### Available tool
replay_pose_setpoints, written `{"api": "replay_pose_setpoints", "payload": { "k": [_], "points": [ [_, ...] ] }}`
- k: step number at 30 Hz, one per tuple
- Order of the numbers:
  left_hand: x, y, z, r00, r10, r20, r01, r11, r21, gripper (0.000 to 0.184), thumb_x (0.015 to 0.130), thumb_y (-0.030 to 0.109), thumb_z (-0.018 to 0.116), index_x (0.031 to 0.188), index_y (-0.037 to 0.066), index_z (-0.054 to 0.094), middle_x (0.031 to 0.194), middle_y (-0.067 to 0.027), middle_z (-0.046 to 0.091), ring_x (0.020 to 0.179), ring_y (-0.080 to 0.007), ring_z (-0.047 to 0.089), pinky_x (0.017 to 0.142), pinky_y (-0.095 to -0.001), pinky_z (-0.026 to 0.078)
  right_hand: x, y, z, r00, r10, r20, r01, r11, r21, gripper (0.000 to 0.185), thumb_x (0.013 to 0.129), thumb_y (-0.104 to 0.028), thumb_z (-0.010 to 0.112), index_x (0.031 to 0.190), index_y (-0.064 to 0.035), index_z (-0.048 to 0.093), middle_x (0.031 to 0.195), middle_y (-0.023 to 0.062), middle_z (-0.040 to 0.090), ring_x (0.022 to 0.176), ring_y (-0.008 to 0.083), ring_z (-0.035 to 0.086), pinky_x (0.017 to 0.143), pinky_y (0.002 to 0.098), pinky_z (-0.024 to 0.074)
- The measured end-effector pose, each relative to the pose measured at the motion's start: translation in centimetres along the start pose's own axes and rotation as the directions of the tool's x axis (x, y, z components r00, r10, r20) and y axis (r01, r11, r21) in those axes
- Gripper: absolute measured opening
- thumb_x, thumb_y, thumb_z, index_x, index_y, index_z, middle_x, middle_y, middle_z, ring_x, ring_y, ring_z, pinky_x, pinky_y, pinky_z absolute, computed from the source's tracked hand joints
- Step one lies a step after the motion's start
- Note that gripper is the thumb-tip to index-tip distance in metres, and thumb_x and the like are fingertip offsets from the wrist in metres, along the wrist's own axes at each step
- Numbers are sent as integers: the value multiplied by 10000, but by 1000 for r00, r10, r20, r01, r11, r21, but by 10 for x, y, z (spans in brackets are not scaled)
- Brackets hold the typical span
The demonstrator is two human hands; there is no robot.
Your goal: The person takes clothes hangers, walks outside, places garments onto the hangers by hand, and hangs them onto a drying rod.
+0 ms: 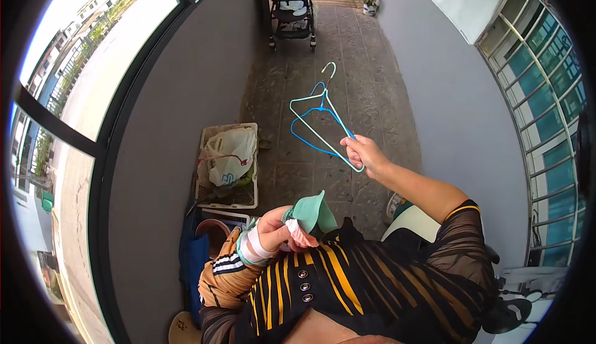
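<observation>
Held out over the corridor floor, my right hand (363, 155) is closed around two clothes hangers, a pale mint hanger (308, 131) and a bright blue hanger (296, 132). Their hooks point away from me. Close to my body, my left hand (274, 231) is closed on a bunched green cloth (308, 210) and a pink cloth (302, 233). An orange garment (226, 271) with black and white stripes hangs over my left forearm, along with green and white fabric around the wrist. The full shape of these bunched clothes is hidden.
A plastic crate (247, 206) with a white plastic bag (231, 151) stands by the left wall, a brown pot (213, 232) nearer me. A stroller (293, 9) and a potted plant (369, 3) are farther down the corridor. A barred window (540, 96) is at right.
</observation>
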State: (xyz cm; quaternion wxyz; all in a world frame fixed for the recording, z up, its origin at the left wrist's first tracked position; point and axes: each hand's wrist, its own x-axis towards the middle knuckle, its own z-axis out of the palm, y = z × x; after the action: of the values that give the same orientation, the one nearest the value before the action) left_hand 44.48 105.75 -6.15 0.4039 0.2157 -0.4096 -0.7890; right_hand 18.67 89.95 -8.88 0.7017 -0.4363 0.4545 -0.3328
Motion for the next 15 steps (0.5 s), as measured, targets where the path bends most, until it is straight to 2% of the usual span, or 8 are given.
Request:
{"api": "replay_pose_setpoints", "payload": {
  "k": [4,5,6,8,10,13,14,15],
  "points": [
    [102,14,-35,1000,27,2,-27,999,-32,214,879,194,512,995,15,500,858,-127,639,694,-118,598,541,-186,452,18,-7,-83,986,1,-164,-15,996,-82,203,903,-217,438,852,-24,475,533,-38,354,419,48,297,366,205,248],
    [129,19,-48,999,31,-9,-31,999,-27,227,864,190,536,991,6,499,877,-124,636,707,-148,616,568,-217,484,26,-7,-106,980,-8,-198,-8,997,-79,205,900,-221,447,815,-37,475,531,-37,367,418,42,303,358,200,246],
    [157,27,-51,994,82,-69,-88,992,-86,284,850,193,554,1043,-5,492,933,-128,625,784,-195,625,662,-279,511,32,-11,-127,978,-9,-208,-8,997,-78,205,900,-221,447,815,-37,475,531,-37,367,418,42,303,358,200,246],
    [208,31,-79,945,280,-166,-285,959,-4,348,839,187,564,1110,-11,471,1019,-136,598,888,-230,605,771,-339,496,53,-30,-166,957,-37,-288,4,994,-113,191,896,-219,458,802,-54,472,533,-30,385,421,35,315,357,196,249],
    [263,51,-101,917,351,-188,-373,923,-97,356,841,139,539,1154,-8,450,1069,-136,572,953,-240,577,827,-359,470,76,-55,-204,949,-13,-314,-12,997,-79,194,892,-232,474,791,-67,470,534,-27,398,422,32,324,356,190,251],
    [329,81,-125,833,379,-403,-411,912,8,331,840,84,470,1159,2,446,1054,-138,570,932,-252,576,820,-368,472,115,-97,-255,910,-213,-355,182,976,-118,168,892,-214,489,805,-72,468,541,-36,391,433,37,340,368,180,256],
    [348,88,-135,807,402,-433,-421,905,57,340,840,101,465,1163,-3,442,1073,-142,558,943,-251,568,826,-369,465,123,-105,-264,911,-197,-363,169,980,-108,168,892,-214,489,805,-72,468,541,-36,391,433,37,340,368,180,256],
    [363,94,-141,788,424,-445,-429,898,97,343,837,128,456,1156,4,436,1076,-139,550,960,-256,556,845,-381,456,127,-113,-270,879,-264,-398,257,964,-74,152,889,-195,492,809,-68,465,549,-33,393,443,42,354,379,183,274]
  ]
}}
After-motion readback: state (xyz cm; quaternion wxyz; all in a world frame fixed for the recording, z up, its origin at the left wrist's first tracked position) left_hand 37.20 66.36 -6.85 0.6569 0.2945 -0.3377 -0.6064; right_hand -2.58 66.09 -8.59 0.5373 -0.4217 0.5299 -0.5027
